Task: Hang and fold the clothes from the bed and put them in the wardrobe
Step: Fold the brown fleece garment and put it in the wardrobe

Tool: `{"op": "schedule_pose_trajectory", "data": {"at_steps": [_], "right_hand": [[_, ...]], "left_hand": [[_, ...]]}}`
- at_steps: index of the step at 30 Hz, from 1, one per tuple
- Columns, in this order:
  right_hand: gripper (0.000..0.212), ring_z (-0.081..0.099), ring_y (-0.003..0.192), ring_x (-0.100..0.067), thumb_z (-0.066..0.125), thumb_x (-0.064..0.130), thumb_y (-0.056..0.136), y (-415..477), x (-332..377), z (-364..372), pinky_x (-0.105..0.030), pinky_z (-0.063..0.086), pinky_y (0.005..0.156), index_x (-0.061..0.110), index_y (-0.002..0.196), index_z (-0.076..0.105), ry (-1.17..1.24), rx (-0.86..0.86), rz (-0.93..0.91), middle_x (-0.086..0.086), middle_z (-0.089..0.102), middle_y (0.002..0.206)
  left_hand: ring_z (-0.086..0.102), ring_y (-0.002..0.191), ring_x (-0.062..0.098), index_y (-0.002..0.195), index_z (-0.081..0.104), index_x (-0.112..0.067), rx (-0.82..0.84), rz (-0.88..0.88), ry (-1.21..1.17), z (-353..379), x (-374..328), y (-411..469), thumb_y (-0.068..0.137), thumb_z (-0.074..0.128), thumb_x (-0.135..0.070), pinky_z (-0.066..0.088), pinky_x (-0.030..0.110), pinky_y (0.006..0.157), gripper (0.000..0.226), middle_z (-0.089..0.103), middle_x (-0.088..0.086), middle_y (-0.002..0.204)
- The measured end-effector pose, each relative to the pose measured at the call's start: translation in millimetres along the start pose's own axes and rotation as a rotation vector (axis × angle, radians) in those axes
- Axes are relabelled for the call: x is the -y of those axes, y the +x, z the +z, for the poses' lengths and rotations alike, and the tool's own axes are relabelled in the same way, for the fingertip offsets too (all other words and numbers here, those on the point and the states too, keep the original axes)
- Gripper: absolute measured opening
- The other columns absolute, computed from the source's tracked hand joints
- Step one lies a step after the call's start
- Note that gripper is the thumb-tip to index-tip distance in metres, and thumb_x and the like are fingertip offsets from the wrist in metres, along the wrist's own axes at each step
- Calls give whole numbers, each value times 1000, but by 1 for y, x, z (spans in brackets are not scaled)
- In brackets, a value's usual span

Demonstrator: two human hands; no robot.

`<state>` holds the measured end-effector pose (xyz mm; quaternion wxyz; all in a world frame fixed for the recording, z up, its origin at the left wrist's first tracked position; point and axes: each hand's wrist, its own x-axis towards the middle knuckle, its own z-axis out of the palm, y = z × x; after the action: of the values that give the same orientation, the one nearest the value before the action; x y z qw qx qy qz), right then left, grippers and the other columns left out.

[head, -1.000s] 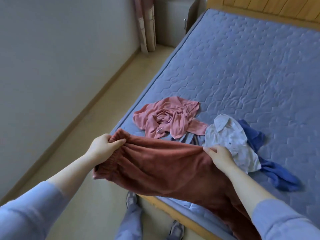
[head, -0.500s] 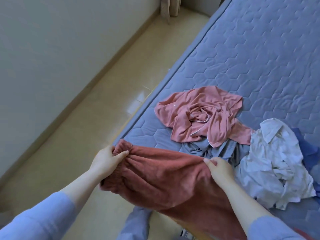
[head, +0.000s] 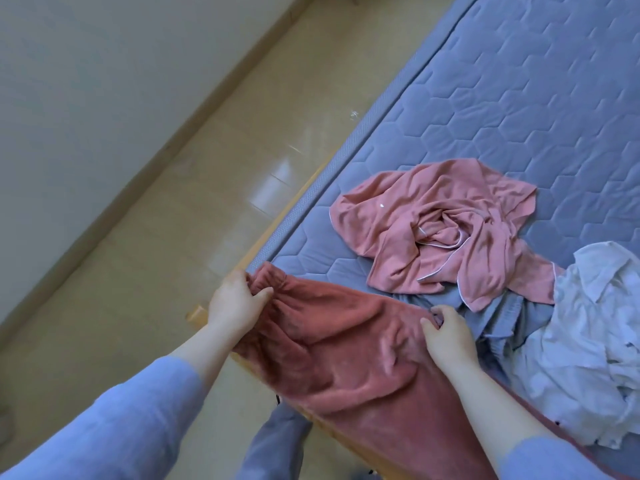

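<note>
Rust-red fleece trousers [head: 346, 344] lie across the near corner of the bed [head: 519, 109], their legs trailing off its edge toward me. My left hand [head: 235, 303] grips the left end of the waistband at the mattress corner. My right hand [head: 446, 337] pinches the other end of the waistband, beside a crumpled grey garment [head: 498, 317]. Behind them lies a bunched pink pyjama top [head: 443, 230]. A crumpled white shirt [head: 588, 344] sits at the right edge of the view.
The blue-grey quilted mattress stretches away to the upper right. A tiled floor [head: 194, 209] runs along the bed's left side up to a pale wall [head: 86, 81] with a skirting board. My legs [head: 273, 445] stand at the bed's wooden frame.
Both hands have lowered the trousers' waistband onto the near corner of the mattress. My view has dropped and shifted left, so the blue garment and the far end of the room are out of sight.
</note>
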<state>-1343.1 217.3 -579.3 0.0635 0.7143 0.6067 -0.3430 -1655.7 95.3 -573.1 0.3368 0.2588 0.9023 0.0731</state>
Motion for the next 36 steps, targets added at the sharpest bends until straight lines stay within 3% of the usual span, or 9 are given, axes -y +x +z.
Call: {"op": "schedule_pose_trajectory", "data": {"at_steps": [2,4,8,13,23,29,36], "right_hand": [[42,49,120,-38,63,12,89,-5,-2,-2,-40,37,102,1,128,53,-10,-14,8,-23,53,126],[42,48,121,-38,63,11,88,-11,-7,-4,-40,37,101,1,128,51,5,-9,27,-24,53,126],[40,49,123,-34,61,12,89,-28,-22,-10,-37,38,101,3,127,53,62,26,75,-21,54,130],[39,51,123,-28,58,16,92,-49,-61,-23,-37,39,101,10,130,52,120,42,97,-13,53,134],[30,55,119,-25,56,17,94,-59,-227,-98,-37,45,98,11,124,56,165,13,168,-9,58,128],[30,56,116,-26,58,13,91,-61,-337,-143,-34,43,94,12,121,58,155,-13,204,-11,60,125],[31,54,116,-23,63,8,87,-51,-410,-149,-31,40,100,10,117,62,73,-15,129,-7,62,121]], "left_hand": [[53,110,36,117,53,-9,-57,51,90,-1,-4,-1,84,67,-38,45,41,90,46,56,14,116],[53,110,35,117,55,-9,-59,139,89,-2,-11,-5,83,66,-30,44,39,89,41,57,14,115],[61,96,23,105,62,-16,76,294,72,9,-33,-29,80,58,-20,46,31,75,25,63,1,102],[61,95,20,102,62,-19,178,376,69,44,-68,-74,84,59,-24,48,34,82,19,62,-2,102],[61,89,18,86,61,-19,328,514,157,153,-155,-176,83,59,-22,49,30,77,5,65,-5,91],[62,94,16,101,66,-18,385,532,183,234,-199,-235,82,57,-14,50,29,82,22,67,-4,99],[59,96,19,101,64,-17,411,596,228,308,-236,-273,83,52,-12,51,33,81,23,63,-2,103]]}}
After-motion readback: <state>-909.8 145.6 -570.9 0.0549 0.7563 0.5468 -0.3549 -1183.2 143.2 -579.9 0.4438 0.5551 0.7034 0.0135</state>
